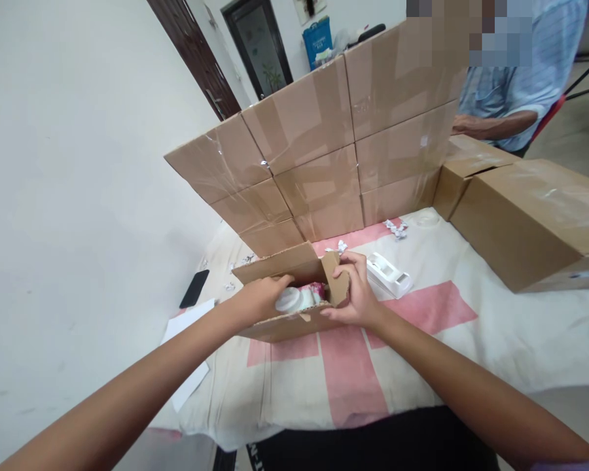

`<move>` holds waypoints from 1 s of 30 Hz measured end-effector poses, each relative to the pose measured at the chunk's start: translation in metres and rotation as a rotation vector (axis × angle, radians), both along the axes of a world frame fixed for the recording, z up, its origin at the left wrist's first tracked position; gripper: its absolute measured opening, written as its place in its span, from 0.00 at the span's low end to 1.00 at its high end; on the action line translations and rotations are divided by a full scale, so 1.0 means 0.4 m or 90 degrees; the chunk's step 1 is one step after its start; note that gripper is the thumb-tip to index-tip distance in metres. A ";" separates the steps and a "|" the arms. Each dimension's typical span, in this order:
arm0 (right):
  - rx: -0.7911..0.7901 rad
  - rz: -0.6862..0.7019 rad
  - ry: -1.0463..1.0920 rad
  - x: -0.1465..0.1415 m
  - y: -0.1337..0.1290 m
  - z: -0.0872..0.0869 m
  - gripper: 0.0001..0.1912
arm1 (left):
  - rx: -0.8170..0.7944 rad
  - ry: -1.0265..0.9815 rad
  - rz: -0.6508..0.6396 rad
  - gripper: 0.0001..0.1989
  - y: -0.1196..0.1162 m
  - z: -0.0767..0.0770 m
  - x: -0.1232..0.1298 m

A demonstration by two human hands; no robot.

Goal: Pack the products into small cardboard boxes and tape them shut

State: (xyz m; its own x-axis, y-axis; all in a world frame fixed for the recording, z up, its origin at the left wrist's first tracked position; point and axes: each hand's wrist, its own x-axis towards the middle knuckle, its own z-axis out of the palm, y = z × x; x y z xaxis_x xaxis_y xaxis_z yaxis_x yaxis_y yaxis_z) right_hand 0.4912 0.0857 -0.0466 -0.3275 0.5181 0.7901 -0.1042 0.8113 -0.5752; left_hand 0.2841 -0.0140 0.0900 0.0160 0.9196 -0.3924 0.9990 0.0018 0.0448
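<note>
A small open cardboard box (287, 328) stands on the cloth-covered table before me, its flaps raised. Inside lies a white round-lidded container (288, 299), with a pink-and-white packet (314, 292) beside it. My left hand (262, 297) is closed over the box's left end, fingers bent into the opening close to the white lid; its thumb is hidden. At the other end, my right hand (356, 294) grips the short right flap (337, 278), thumb low on the front wall and fingers behind the flap.
Behind the box rises a tall taped cardboard panel (319, 190). A white plastic device (387, 275) and crumpled paper bits (396, 228) lie right of it. At left are a black phone (195, 288) and white paper (191, 386). Larger cartons (530, 222) stand right; a person (505, 111) sits beyond.
</note>
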 end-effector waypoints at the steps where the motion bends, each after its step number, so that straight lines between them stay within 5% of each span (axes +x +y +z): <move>1: -0.002 -0.002 -0.002 0.001 -0.001 0.002 0.36 | 0.008 -0.012 -0.004 0.24 -0.001 0.012 -0.002; 4: -0.014 -0.002 -0.007 0.004 -0.006 0.009 0.34 | -0.034 -0.067 -0.020 0.14 0.018 0.029 -0.026; 8: -0.020 0.012 -0.002 0.005 -0.010 0.012 0.30 | -0.122 -0.077 -0.050 0.03 0.064 0.002 -0.061; 14: -0.058 0.033 -0.004 0.004 -0.013 0.012 0.29 | -0.224 -0.204 -0.068 0.07 0.098 -0.044 -0.083; 30: -0.116 0.099 -0.022 0.012 -0.011 0.018 0.26 | -0.329 -0.275 0.011 0.12 0.122 -0.056 -0.091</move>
State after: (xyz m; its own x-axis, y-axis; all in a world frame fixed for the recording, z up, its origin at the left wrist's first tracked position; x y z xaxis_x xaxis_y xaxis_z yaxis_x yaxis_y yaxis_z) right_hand 0.4959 0.0813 -0.0392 -0.4389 0.5925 0.6755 -0.1976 0.6697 -0.7158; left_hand 0.2478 0.0347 0.0677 0.2572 0.6167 -0.7440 0.8915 0.1458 0.4290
